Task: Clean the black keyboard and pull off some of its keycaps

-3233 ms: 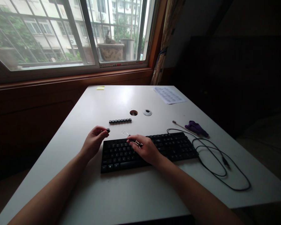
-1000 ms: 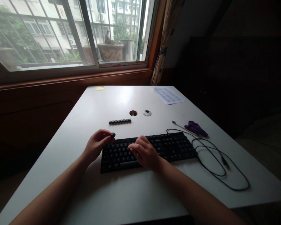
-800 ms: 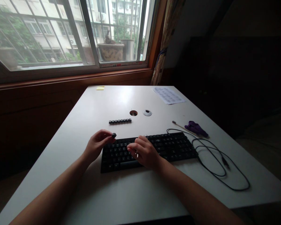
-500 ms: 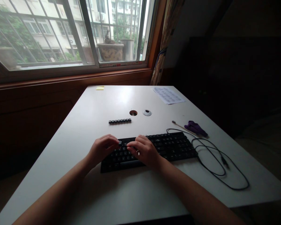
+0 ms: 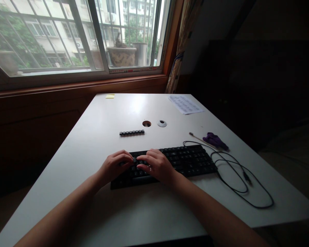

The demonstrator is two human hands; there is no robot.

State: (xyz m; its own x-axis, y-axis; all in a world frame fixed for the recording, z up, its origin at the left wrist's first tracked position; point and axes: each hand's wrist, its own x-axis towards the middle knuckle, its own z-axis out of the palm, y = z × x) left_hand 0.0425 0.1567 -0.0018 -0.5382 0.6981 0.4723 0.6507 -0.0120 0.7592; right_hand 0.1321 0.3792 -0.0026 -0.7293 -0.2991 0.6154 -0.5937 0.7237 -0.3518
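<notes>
A black keyboard (image 5: 190, 159) lies on the white table (image 5: 144, 212). My left hand (image 5: 115, 166) hovers over the keyboard's left part, fingers pinched on a small black keycap (image 5: 134, 160) held down against the keys. My right hand (image 5: 157, 166) rests on the keys just right of it, fingers curled, its fingertips nearly touching the left hand's. A small metal glint (image 5: 149, 168) shows under its fingers, part of a clip-like tool that is mostly hidden. A row of loose black keycaps (image 5: 132, 132) lies beyond the keyboard.
The keyboard's black cable (image 5: 237, 185) loops on the right. A purple cloth (image 5: 215, 140) and a thin stick (image 5: 197, 137) lie behind it. Farther back are a cable hole (image 5: 146, 123), its white cap (image 5: 162, 123), a printed sheet (image 5: 185, 104) and a yellow note (image 5: 110, 96).
My left hand carried the keycap from left of the keyboard rightward and down onto the keys. My right hand drew in slightly and now hides most of the metal tool.
</notes>
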